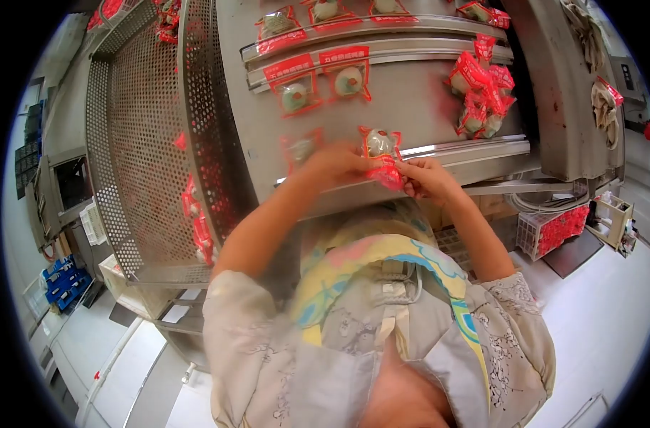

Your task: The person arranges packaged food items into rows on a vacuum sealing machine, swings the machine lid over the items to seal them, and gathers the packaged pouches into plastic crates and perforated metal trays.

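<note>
Near the front edge of the steel table, a clear-and-red plastic packet [382, 146] holds a pale egg-shaped item. My left hand [339, 162], a little blurred, closes on the packet's left side. From the right, the fingers of my right hand [426, 177] pinch its red lower end. Just behind my left hand lies a blurred packet [302, 146] of the same kind. Farther back, two flat packets [350, 80] rest side by side against a metal rail. A heap of several red packets [482, 93] is to the right.
Metal rails [475, 150] cross the steel table [403, 107]. More packets [325, 11] lie along its far side. At left stands a perforated metal tray [136, 143] with red packets along one side. A white crate of red packets [560, 232] sits low at right.
</note>
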A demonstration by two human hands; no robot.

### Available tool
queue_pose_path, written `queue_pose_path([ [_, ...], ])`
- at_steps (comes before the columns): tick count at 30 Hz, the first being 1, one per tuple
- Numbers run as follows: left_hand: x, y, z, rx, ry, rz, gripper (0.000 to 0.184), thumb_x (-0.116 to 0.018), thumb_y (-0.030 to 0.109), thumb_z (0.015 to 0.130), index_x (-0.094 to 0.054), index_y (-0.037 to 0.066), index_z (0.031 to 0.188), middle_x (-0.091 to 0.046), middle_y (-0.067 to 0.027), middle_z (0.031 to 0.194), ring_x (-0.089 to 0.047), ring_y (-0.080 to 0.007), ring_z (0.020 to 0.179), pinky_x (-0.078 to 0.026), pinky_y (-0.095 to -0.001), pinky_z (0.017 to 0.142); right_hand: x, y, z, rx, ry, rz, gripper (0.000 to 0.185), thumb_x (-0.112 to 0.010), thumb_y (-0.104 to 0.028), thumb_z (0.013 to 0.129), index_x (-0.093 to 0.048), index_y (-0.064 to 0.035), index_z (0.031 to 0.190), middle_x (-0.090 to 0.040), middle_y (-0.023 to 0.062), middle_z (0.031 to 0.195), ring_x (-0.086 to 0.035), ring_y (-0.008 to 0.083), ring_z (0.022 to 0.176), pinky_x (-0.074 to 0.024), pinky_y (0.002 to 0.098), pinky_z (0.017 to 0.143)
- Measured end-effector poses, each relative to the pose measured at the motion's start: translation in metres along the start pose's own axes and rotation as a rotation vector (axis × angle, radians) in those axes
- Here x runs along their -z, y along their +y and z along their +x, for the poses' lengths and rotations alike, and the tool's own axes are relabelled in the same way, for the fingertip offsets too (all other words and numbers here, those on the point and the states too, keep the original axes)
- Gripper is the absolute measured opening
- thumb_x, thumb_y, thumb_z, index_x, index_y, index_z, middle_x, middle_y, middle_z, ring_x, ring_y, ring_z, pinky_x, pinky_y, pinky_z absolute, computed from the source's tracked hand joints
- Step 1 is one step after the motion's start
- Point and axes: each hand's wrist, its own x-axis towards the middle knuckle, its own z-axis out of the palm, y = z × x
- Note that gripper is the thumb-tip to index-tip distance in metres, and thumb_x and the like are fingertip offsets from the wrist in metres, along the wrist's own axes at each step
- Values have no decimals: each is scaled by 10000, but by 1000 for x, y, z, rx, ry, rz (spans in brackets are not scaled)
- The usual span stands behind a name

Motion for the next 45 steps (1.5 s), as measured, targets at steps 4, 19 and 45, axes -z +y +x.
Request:
queue_pose_path([
  [4,6,-2,-1,-3,8,58,412,-725,130,808,-547,-3,1155,-641,-52,1004,-625,-101,873,-520,-211,769,6,-17,-1,-12,-185,87,250,-629,-306,891,-620,-71,808,-581,-11,643,-552,65,534,-425,192,469],
  [19,18,2,-19,-526,642,1222,502,-814,204,647,-566,48,1054,-643,-88,787,-635,-219,720,-491,-354,601,-5,-44,53,551,211,-818,238,-681,-257,802,-628,-26,782,-618,120,685,-601,263,643,-450,369,589],
  [45,10,-2,-9,-348,761,1412,582,-732,166,690,-477,81,1207,-667,-132,803,-649,-333,794,-498,-435,668,14,-34,66,452,69,-755,318,-697,-331,745,-673,-17,791,-642,113,676,-597,211,621,-465,354,622],
])
